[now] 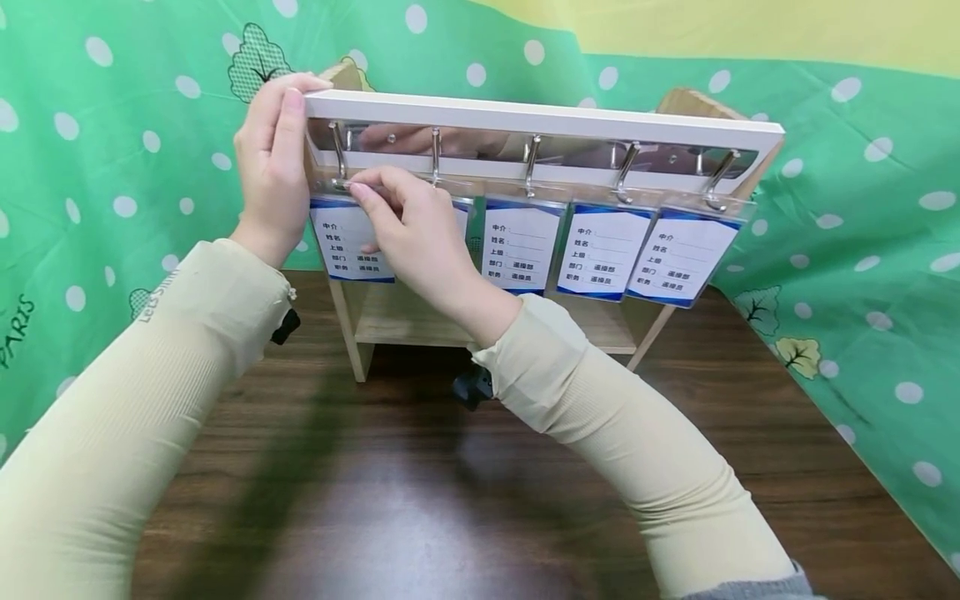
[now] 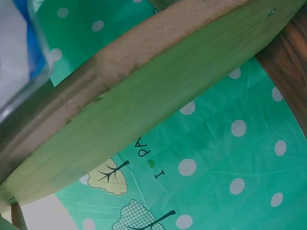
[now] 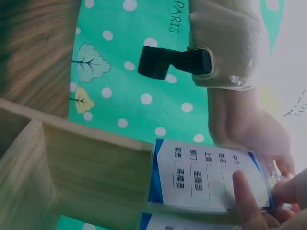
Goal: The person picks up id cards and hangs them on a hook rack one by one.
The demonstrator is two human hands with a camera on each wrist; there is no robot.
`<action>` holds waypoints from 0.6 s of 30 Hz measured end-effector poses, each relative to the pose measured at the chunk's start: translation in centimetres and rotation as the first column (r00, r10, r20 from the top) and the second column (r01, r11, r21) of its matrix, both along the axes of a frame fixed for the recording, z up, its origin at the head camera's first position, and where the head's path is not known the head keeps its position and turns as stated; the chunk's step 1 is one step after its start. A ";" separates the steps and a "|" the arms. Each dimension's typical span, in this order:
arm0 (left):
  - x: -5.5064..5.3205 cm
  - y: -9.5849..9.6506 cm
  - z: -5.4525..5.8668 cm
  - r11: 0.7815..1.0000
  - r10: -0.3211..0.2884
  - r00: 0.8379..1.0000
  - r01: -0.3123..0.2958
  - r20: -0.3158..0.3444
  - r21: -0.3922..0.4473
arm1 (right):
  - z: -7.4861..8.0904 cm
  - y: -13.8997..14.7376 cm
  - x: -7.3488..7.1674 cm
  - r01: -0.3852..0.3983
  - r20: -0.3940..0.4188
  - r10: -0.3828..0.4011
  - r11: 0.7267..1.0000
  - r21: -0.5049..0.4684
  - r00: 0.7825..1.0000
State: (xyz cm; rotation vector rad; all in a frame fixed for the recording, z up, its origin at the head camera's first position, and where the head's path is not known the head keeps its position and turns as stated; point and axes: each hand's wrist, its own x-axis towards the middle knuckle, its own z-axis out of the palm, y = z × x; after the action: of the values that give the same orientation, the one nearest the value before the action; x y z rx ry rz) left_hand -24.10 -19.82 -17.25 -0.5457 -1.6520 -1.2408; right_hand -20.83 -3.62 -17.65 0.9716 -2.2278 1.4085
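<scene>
A wooden hook rack with a white front board carries several metal hooks. My left hand grips its upper left corner, thumb near the board's end; a fingertip shows against the side panel in the left wrist view. At the leftmost hook, my right hand pinches the clear top edge of a badge holder with thumb and forefinger. That badge holder hangs down, its white and blue card showing; the hand partly covers it and the second badge holder beside it.
More badge holders hang from the hooks to the right. Below them is the rack's wooden shelf, standing on a dark wood-grain table. A green dotted cloth surrounds the back and sides.
</scene>
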 end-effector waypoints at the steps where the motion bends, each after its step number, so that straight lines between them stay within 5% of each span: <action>1: 0.0 0.0 0.0 1.000 -0.001 1.000 0.001 0.000 0.004 | 0.0 -0.1 0.0 0.005 -0.009 -0.005 1.000 -0.007 1.000; 18: 0.0 -0.1 0.0 1.000 -0.024 1.000 0.024 -0.006 -0.013 | 0.5 -1.2 0.1 0.062 0.019 -0.062 0.998 0.002 0.998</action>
State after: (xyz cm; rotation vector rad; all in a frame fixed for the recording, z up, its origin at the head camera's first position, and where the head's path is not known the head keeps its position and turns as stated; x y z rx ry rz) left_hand -24.08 -19.92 -17.26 -0.5788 -1.6533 -1.2456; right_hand -20.69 -4.80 -17.20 0.8851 -2.2528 1.3950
